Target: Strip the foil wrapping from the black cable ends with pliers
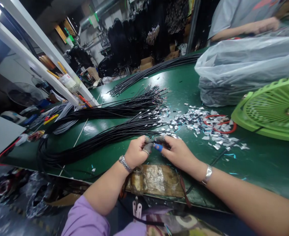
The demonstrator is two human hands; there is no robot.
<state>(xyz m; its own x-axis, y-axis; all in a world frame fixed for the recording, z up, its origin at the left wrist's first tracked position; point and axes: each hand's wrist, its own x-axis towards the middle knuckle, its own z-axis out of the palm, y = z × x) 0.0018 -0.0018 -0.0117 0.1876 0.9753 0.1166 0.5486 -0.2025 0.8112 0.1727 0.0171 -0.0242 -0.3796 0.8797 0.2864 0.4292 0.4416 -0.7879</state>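
Observation:
My left hand [135, 151] and my right hand [177, 151] meet over the front of the green worktable [262, 164], fingertips pinched together. Grey and blue finger covers sit on some fingertips. Both pinch something small at the near end of a black cable; what exactly is hidden between the fingers. A thick bundle of black cables [102, 137] fans from the left towards my hands. Silvery foil scraps [198, 123] lie scattered just beyond my right hand, over a red ring [230, 129].
A green fan grille [272, 109] lies at the right, behind it a clear plastic bag [245, 65] of cables. More black cables [156, 70] run along the far side. Another person's arm [245, 29] rests at the top right. A white shelf frame [36, 62] stands left.

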